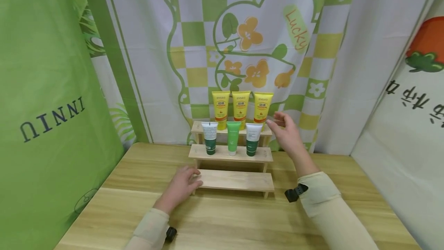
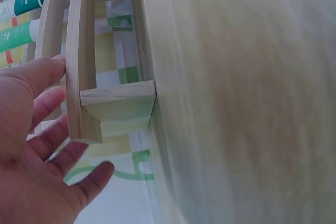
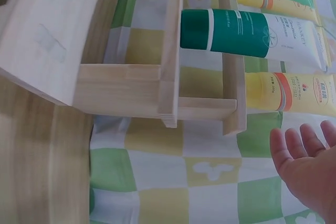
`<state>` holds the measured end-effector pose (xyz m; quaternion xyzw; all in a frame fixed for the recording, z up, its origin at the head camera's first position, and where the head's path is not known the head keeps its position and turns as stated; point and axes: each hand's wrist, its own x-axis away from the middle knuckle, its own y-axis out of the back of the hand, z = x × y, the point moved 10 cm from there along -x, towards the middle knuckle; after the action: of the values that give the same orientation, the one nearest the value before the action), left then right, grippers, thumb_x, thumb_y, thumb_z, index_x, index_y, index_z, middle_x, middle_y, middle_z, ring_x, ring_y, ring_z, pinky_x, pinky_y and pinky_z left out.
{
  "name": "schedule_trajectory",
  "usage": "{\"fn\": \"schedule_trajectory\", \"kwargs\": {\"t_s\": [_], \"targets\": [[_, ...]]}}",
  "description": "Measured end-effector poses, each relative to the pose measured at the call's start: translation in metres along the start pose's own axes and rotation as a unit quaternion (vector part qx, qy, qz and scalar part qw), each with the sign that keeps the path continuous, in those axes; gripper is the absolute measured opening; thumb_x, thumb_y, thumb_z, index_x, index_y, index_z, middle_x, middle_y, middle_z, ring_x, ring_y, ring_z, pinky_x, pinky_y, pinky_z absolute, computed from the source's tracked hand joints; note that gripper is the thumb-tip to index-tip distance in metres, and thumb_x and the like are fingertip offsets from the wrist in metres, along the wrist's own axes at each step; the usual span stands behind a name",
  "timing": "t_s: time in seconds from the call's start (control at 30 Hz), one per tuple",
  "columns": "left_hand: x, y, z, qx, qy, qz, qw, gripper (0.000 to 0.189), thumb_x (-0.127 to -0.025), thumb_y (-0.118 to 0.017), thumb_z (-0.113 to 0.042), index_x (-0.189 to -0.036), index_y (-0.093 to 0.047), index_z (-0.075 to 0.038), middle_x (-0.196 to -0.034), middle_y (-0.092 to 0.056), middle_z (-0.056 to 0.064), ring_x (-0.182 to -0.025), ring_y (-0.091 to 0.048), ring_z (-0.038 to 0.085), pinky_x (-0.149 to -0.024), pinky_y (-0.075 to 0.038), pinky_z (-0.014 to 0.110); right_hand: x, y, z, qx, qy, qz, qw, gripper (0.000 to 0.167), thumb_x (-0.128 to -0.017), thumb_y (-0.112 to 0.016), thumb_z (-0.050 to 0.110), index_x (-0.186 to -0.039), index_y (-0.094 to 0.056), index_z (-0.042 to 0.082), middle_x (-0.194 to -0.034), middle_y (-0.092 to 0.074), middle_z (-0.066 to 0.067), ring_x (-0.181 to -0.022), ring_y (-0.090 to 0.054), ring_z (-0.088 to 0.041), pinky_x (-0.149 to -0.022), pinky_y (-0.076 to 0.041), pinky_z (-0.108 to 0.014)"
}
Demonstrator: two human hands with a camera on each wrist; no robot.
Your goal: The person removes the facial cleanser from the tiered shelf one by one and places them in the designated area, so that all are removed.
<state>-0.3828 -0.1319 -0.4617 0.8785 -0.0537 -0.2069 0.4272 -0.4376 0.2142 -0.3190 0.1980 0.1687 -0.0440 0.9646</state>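
Note:
My left hand (image 1: 183, 182) is at the left end of the lowest step of a three-tier wooden rack (image 1: 236, 179), thumb and fingertips right at the board's edge in the left wrist view. Fingers loosely bent, my right hand (image 1: 285, 129) is beside the top step, close to the rightmost yellow tube (image 1: 262, 107). Two more yellow tubes stand on that step, one in the middle (image 1: 240, 105) and one at left (image 1: 220, 105). Along the middle step stand a white-and-green tube (image 1: 209, 136), a bright green tube (image 1: 232, 138) and another white-and-green tube (image 1: 253, 138).
The rack stands on a wood-grain table (image 1: 243, 223). Behind it hangs a checked, flowered curtain (image 1: 194, 34). A green cloth (image 1: 52, 88) hangs at the left and a white printed cloth (image 1: 406, 134) at the right.

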Motion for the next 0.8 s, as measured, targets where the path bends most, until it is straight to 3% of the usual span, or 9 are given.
{"fn": "schedule_trajectory", "kwargs": {"t_s": [0.17, 0.5, 0.8], "targets": [[0.000, -0.002, 0.004, 0.001, 0.004, 0.002, 1.0000, 0.029, -0.088, -0.075, -0.032, -0.107, -0.068, -0.010, -0.114, -0.063, 0.004, -0.113, -0.053, 0.029, -0.097, -0.044, 0.046, -0.009, 0.000, 0.005, -0.008, 0.010, -0.002, 0.9999, 0.069, -0.096, -0.063, 0.040, -0.146, -0.037, 0.003, -0.145, -0.042, -0.018, -0.130, -0.041, -0.035, -0.102, -0.039, -0.053], [0.004, 0.001, 0.009, 0.017, 0.020, 0.010, 0.9996, 0.025, -0.089, -0.074, -0.031, -0.102, -0.068, -0.011, -0.115, -0.061, 0.004, -0.108, -0.057, 0.026, -0.093, -0.048, 0.043, -0.029, -0.006, -0.001, -0.010, -0.028, -0.016, 0.9994, 0.073, -0.092, -0.067, 0.046, -0.147, -0.038, 0.008, -0.145, -0.044, -0.011, -0.130, -0.042, -0.031, -0.101, -0.041, -0.050], [0.003, -0.003, 0.008, 0.014, 0.022, 0.013, 0.9996, 0.022, -0.090, -0.074, -0.031, -0.101, -0.067, -0.013, -0.117, -0.059, 0.002, -0.106, -0.059, 0.024, -0.092, -0.049, 0.042, -0.043, -0.006, -0.002, -0.110, -0.021, -0.056, 0.9922, 0.064, -0.092, -0.071, 0.029, -0.143, -0.042, 0.004, -0.134, -0.050, -0.015, -0.119, -0.049, -0.024, -0.095, -0.045, -0.033]]}}
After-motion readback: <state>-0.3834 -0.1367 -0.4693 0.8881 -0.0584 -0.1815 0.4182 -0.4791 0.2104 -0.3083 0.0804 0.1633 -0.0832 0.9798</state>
